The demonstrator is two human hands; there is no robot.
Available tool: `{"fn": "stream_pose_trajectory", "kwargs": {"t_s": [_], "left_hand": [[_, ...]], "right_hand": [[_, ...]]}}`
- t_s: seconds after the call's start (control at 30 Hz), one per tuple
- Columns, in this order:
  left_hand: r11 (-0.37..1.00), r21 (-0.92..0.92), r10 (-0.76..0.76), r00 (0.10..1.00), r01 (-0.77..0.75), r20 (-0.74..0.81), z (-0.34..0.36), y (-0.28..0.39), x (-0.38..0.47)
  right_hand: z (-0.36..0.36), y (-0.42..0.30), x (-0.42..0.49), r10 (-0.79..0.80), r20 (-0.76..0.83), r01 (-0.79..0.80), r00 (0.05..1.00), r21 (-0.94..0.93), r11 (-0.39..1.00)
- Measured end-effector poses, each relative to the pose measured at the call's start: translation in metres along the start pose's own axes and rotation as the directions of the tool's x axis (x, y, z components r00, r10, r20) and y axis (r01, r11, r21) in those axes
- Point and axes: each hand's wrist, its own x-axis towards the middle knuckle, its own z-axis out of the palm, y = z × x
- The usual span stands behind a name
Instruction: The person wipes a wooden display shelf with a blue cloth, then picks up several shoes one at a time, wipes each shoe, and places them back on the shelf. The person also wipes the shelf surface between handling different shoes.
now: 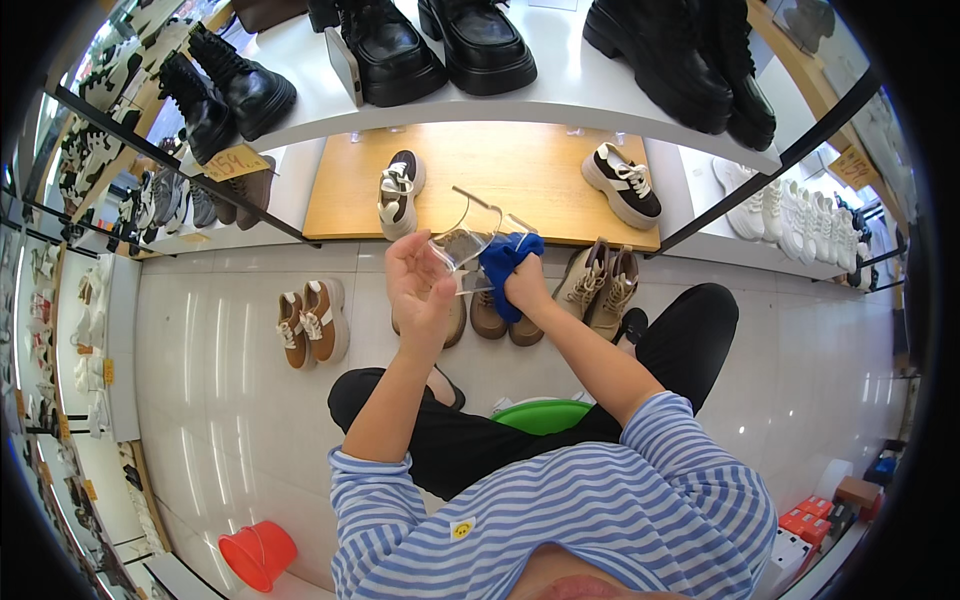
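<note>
My left hand (420, 283) grips a clear plastic shoe display stand (466, 241) by its near left side, thumb and fingers on its edge. In my right hand (529, 289) is a bunched blue cloth (510, 259), pressed against the right part of the stand. Whether one or more clear pieces are held is hard to tell. Both hands are above the tiled floor, just short of the wooden shelf (495, 172). Brown shoes (489, 319) and beige lace-up boots (592, 285) stand below, partly hidden by my hands and the cloth.
Black-and-white sneakers stand on the shelf, one left (400, 191) and one right (624, 184). Black boots (390, 52) and a phone (344, 66) rest on the white shelf (555, 97) above. Tan sneakers (311, 322) and a red bucket (257, 555) are on the floor. Beneath me is something green (544, 416).
</note>
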Motion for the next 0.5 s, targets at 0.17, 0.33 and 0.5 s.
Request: {"fn": "stream_pose_trajectory", "kwargs": {"t_s": [0.17, 0.33, 0.5], "left_hand": [[0.982, 0.187, -0.016, 0.999, 0.024, -0.047, -0.009, -0.001, 0.0], [0.907, 0.362, 0.191, 0.976, -0.217, 0.108, -0.004, -0.01, -0.007], [0.908, 0.299, 0.233, 0.946, -0.295, 0.225, -0.002, -0.016, -0.009]], "right_hand": [[-0.015, 0.015, 0.007, -0.095, -0.042, 0.091, 0.995, -0.104, 0.99], [-0.024, 0.005, 0.023, -0.12, -0.039, 0.115, 0.992, -0.115, 0.987], [-0.039, -0.02, 0.027, 0.082, -0.19, 0.03, 0.978, 0.522, 0.852]]}}
